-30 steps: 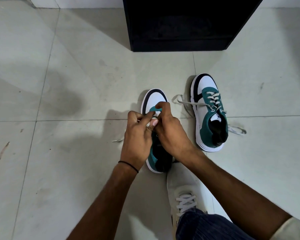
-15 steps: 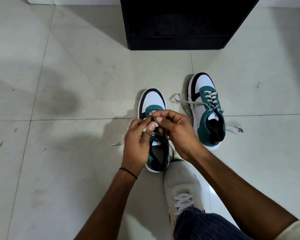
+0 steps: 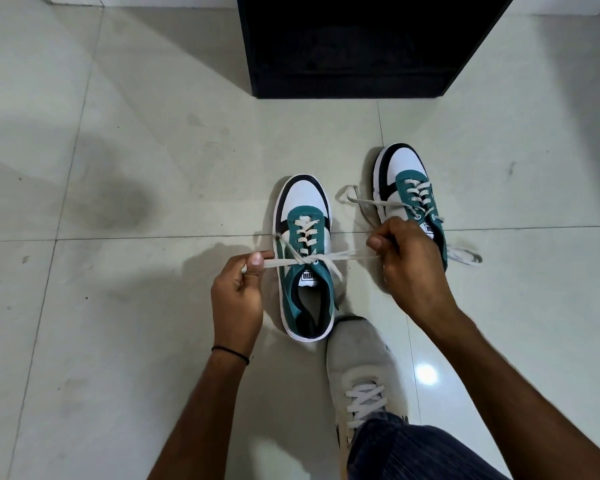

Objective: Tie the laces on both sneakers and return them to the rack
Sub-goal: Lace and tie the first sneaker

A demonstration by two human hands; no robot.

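The left hand (image 3: 238,299) sits to the left of the near sneaker (image 3: 305,258). Its arm comes up from the bottom of the view, and a thin black band (image 3: 230,353) goes around the wrist. The fingers (image 3: 257,259) of this hand are pinched shut on one end of the lace (image 3: 326,258) and hold it out to the left of the near sneaker.

The right hand (image 3: 407,268) is to the right of the near sneaker. It is curled into a loose fist, and its fingers (image 3: 376,242) are closed on the other end of the same lace. The lace runs flat and tight across the top of the near sneaker, from one hand to the other. It crosses in a small knot just above the tongue. No bow loops can be seen.

The near sneaker stands on the tiled floor (image 3: 118,323) with its toe pointing away from the person. It is white, green and black. Its opening is dark inside and holds nothing that can be seen.

The far sneaker (image 3: 406,188) stands to the right of the near sneaker and a bit farther away. The right hand covers part of it. Its loose lace (image 3: 364,201) trails on the floor on both sides.

The black rack (image 3: 354,46) stands beyond the near sneaker, well apart from it. It is too dark inside to tell what it holds.

Just behind the heel of the near sneaker is the person's own grey shoe (image 3: 361,368), with a dark trouser leg (image 3: 416,452) above it.
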